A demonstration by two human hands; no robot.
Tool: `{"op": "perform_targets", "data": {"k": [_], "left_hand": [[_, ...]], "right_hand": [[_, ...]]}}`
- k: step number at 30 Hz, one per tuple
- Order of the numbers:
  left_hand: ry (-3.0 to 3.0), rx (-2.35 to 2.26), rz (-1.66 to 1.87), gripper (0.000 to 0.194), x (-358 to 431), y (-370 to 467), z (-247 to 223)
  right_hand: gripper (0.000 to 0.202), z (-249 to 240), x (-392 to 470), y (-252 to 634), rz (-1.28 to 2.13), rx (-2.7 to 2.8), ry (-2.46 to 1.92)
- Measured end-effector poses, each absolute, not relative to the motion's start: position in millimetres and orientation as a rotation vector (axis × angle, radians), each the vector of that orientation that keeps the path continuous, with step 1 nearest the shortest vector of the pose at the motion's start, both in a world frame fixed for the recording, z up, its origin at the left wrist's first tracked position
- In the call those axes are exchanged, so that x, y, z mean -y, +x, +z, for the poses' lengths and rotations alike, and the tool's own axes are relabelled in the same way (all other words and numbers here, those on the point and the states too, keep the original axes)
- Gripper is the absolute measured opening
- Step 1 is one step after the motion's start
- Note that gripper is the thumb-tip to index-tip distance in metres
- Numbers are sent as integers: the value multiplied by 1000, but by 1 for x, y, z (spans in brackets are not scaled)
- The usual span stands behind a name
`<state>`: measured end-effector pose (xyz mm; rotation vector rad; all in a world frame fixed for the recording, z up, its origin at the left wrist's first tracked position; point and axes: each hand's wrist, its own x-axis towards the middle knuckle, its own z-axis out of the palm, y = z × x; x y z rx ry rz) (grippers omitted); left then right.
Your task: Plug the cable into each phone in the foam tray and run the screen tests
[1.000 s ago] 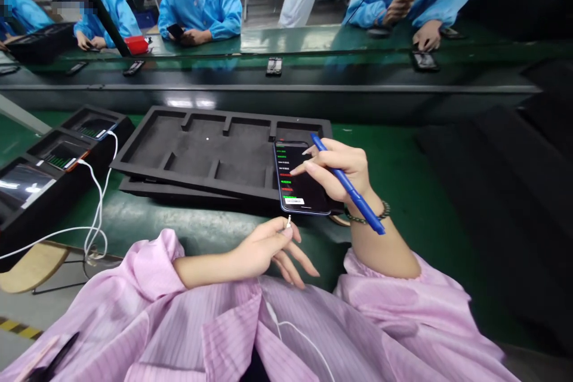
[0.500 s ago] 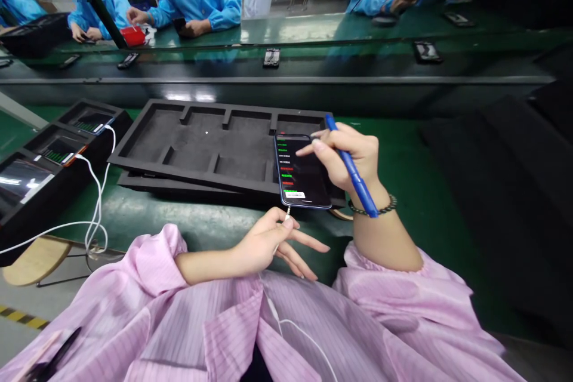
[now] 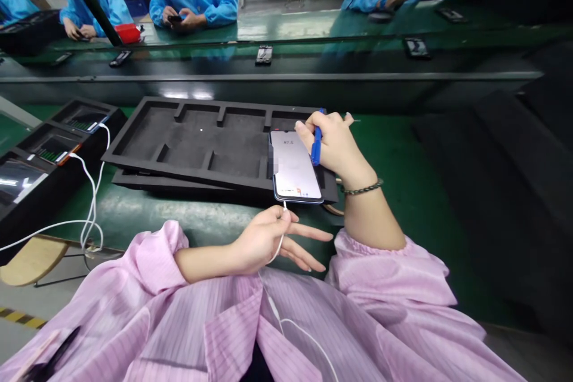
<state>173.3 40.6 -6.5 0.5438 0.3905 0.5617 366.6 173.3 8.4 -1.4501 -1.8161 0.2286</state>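
A phone (image 3: 295, 167) with a bright, pale screen lies at the right end of a black foam tray (image 3: 197, 176). My left hand (image 3: 264, 239) pinches the plug of a white cable (image 3: 281, 246) between thumb and forefinger, right at the phone's lower edge; its other fingers are spread. Whether the plug is fully in the phone cannot be made out. My right hand (image 3: 333, 143) is over the phone's upper right side, holding a blue pen (image 3: 317, 146), with the thumb near the screen.
At the left, a black tray (image 3: 27, 200) holds several phones, two with white cables. Beyond a ledge (image 3: 224, 77), several phones lie on a green surface (image 3: 304, 27). People in blue coats sit across. Dark foam stacks (image 3: 501, 191) stand at the right.
The phone's screen has gone from a dark list to a pale display. My right hand has turned, and the pen now points more upright. The cable plug is now nearer the phone's edge.
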Motion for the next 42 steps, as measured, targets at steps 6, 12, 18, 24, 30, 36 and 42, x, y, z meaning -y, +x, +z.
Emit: {"op": "perform_targets", "data": {"k": [6,12,18,24,30,36,42], "left_hand": [[448,-648,494,20,-47,165,12],[312,-836,461,11,-59,159,30],[347,-723,504,17,-66,156,26],[561,-624,405,19,-78,151,12],[1838,-1027,466,31,-65,113,36],[2308,-174,113,34,-37,82,66],[2374,-242,113,16,-33,88,42]], "right_hand": [[45,7,-174,367,193,1837,-1426],[44,11,-173,369,215,1831,-1406],[43,14,-170,370,366,1774,-1454],[45,11,-172,367,289,1782,-1427],[51,15,-169,366,142,1669,-1277],[54,28,-150,352,478,1774,-900],[44,26,-148,344,412,1868,-764]]}}
